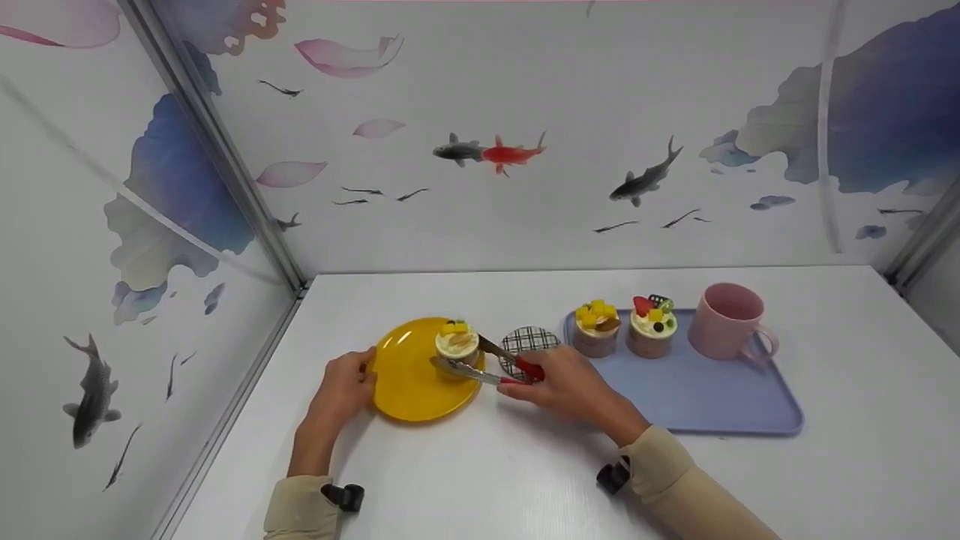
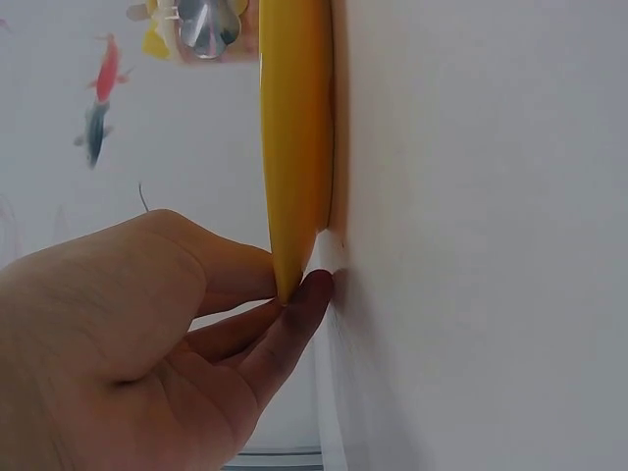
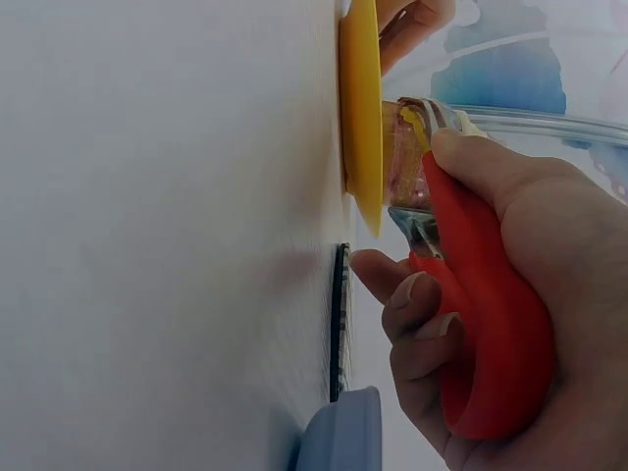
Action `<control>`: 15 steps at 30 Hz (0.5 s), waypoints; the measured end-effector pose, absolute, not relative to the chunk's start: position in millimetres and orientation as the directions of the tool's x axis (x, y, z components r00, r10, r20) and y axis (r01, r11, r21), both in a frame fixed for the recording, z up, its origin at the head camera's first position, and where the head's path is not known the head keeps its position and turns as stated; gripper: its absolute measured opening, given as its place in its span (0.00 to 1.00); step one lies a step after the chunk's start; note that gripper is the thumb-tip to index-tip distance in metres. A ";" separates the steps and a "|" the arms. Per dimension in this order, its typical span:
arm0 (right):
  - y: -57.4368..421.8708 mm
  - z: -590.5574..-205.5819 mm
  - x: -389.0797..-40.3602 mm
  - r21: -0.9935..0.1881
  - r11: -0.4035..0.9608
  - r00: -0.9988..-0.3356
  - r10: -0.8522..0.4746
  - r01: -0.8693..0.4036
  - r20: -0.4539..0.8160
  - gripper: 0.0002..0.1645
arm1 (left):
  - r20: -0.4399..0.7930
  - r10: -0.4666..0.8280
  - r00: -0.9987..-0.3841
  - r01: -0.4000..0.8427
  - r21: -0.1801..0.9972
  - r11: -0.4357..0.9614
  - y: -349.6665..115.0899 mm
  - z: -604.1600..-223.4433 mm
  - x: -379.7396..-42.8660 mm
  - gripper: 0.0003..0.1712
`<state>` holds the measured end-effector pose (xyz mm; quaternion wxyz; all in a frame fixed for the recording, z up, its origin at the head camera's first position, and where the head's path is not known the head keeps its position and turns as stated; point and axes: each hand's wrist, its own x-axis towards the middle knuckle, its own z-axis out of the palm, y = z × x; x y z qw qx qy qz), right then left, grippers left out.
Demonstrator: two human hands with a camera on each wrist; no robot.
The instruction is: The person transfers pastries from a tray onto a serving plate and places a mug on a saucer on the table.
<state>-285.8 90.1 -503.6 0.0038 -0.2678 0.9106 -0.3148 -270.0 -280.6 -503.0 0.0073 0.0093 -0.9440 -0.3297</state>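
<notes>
My left hand [image 1: 346,386] pinches the left rim of a yellow plate [image 1: 409,401], thumb above and fingers below, as the left wrist view shows. My right hand [image 1: 566,382] grips tongs by their red handles [image 3: 491,304]. The metal ends of the tongs [image 1: 469,370] stand on either side of a dessert cup [image 1: 456,341] at the right part of the plate. White cream and yellow fruit pieces top that cup. From these views I cannot tell whether the tongs squeeze it.
A round checked coaster [image 1: 530,341] lies right of the plate, partly behind the right hand. Beyond it, a blue-purple tray [image 1: 720,405] carries two more dessert cups, one with yellow cubes [image 1: 596,330] and one with strawberry [image 1: 652,328], plus a pink mug [image 1: 724,322]. Walls border the table.
</notes>
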 end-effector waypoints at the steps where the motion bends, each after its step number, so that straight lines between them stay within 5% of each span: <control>1: 89.7 -503.8 -286.0 -0.576 0.660 -0.858 -0.488 -0.482 0.158 0.22 | 0.010 -0.022 -1.000 -0.011 0.623 0.782 -280.8 -503.1 -269.8 0.32; 15: 88.7 -504.9 -286.3 -0.568 0.665 -0.860 -0.481 -0.485 0.172 0.21 | -0.001 -0.022 -1.000 -0.018 0.622 0.782 -282.1 -503.8 -270.6 0.32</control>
